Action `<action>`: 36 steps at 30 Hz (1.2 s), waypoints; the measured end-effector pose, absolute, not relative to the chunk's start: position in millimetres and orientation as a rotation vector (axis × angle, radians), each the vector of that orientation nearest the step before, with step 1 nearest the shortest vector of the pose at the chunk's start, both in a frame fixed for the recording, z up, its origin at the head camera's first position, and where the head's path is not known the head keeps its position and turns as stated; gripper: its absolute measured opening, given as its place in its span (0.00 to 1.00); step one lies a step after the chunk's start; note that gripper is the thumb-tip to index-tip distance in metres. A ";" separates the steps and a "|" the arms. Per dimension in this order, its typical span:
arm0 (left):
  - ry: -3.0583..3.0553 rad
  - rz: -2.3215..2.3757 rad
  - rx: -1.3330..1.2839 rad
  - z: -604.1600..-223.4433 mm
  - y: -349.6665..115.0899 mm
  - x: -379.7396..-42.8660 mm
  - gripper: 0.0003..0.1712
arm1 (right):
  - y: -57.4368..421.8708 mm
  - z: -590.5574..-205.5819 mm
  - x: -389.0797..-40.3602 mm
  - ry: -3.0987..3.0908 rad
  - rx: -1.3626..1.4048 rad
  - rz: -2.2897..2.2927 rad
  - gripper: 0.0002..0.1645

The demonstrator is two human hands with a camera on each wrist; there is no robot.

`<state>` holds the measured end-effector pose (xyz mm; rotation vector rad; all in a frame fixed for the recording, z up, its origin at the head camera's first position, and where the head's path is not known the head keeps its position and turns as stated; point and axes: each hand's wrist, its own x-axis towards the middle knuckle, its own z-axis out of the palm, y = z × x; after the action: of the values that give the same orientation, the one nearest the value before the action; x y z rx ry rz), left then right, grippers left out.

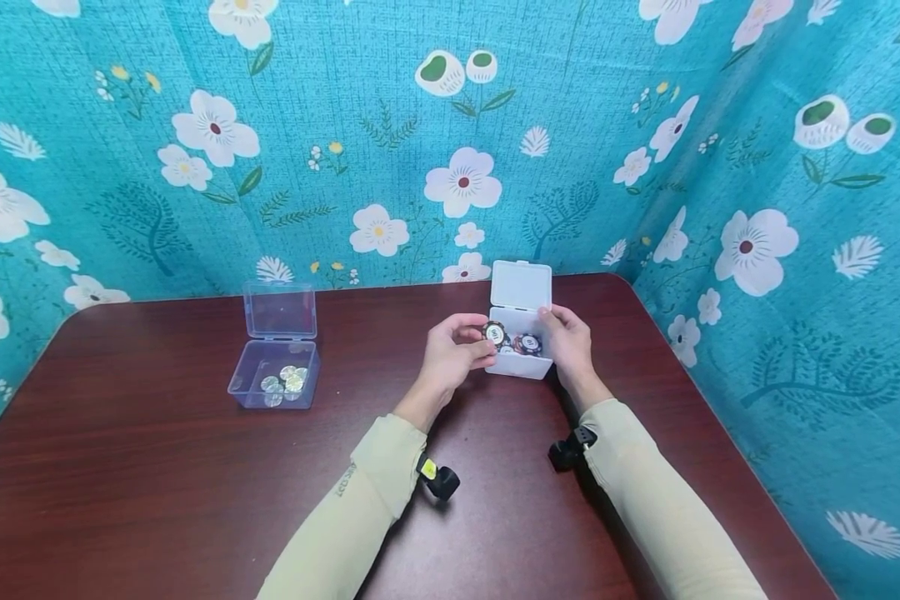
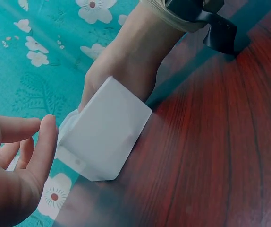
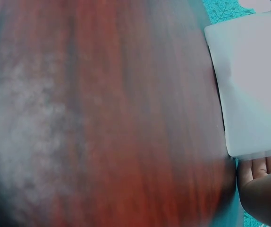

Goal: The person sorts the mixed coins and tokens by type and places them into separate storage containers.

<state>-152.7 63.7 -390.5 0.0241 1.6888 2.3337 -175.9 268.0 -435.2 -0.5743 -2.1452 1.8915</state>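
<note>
In the head view my left hand [image 1: 450, 354] pinches a dark-edged poker chip [image 1: 496, 334] between thumb and fingers, over the left side of a white plastic box [image 1: 521, 367]. The box's hinged lid [image 1: 521, 285] stands raised at the back. More poker chips [image 1: 527, 343] lie inside. My right hand [image 1: 572, 343] grips the box's right wall, thumb at the rim. In the left wrist view, the box's outer side [image 2: 107, 132] hides part of the right hand. The right wrist view shows the right hand [image 3: 265, 189] against the box [image 3: 253, 85].
A clear plastic box [image 1: 243, 398] with its lid up stands on the left of the dark red wooden table [image 1: 157, 492], holding several shiny coins [image 1: 294, 383]. A blue flowered cloth [image 1: 390, 167] hangs behind the table and along its right side.
</note>
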 end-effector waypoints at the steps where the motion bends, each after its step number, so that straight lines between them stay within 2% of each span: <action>1: 1.684 2.337 0.026 -390.6 64.7 -152.7 0.20 | 267.6 -435.4 -175.9 -2.142 -0.572 1.893 0.24; 36: 1.670 2.351 0.063 -387.7 87.4 -152.7 0.20 | 268.0 -437.1 -176.6 -2.137 -0.544 1.879 0.24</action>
<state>-152.7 87.4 -387.7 0.0634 1.6704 2.3507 -176.6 268.0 -437.1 -0.5440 -2.1372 1.8795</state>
